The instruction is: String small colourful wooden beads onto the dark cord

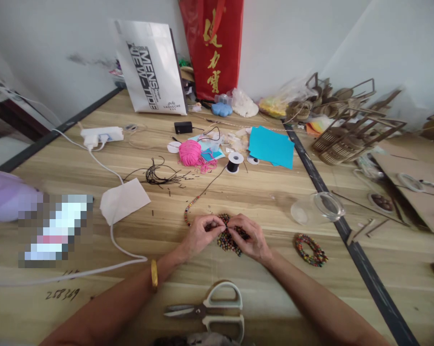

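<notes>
A pile of small multicolored beads (231, 247) lies on the wooden surface (267, 192), between and beneath 2 bare hands. The left hand (198, 235) and the right hand (252, 239) meet over its upper part, the thumb and forefinger of each pressed together at the tips; what they pinch is too small to make out. Just behind the left hand, a strung row of beads (187, 209) curves away on black cord (213, 181) that runs to a white-flanged spool (234, 165). A gold bangle (154, 275) circles the left wrist. Scissors (198, 311) with 2 pale handles lie nearer the person, blades pointing left. To the right sits a beaded ring (317, 260), with a clear container (310, 209) on its side beyond it. Farther back are pink yarn (190, 153), cut black cords (161, 176) and blue sheets (271, 145).
</notes>
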A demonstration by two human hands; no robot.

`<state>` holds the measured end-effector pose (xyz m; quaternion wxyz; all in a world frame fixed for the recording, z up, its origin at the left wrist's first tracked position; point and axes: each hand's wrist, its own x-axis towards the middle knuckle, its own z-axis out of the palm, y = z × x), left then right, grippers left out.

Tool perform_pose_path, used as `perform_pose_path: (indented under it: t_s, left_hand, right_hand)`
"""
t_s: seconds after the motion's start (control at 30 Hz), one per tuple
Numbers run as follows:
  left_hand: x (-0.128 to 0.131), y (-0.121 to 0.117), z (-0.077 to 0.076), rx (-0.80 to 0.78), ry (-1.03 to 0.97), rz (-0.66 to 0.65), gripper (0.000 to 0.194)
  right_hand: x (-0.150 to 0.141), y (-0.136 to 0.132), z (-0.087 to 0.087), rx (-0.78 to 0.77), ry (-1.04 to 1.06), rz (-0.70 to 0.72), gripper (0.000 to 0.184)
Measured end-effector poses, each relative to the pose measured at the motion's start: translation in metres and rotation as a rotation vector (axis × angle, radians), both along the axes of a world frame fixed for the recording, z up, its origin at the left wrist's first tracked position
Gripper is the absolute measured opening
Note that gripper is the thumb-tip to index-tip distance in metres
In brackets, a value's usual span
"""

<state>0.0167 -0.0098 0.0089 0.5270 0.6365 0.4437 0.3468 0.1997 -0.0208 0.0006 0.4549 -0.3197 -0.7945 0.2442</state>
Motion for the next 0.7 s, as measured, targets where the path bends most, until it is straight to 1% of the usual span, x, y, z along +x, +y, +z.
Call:
perform_pose_path:
  t_s: [0.33, 0.7]
  left_hand:
    - [0.0005, -0.0012, -0.0012, 0.024, 0.019, 0.004, 0.015]
    - [0.0023, -0.0045, 0.0068, 0.072, 0.018, 0.012, 0.011]
  right_hand:
    - [-0.0001, 0.0003, 0.0004, 0.008, 0.005, -0.008, 0.015]
    - [-0.0005, 0.0006, 0.002, -0.01, 0.017, 0.003, 0.011]
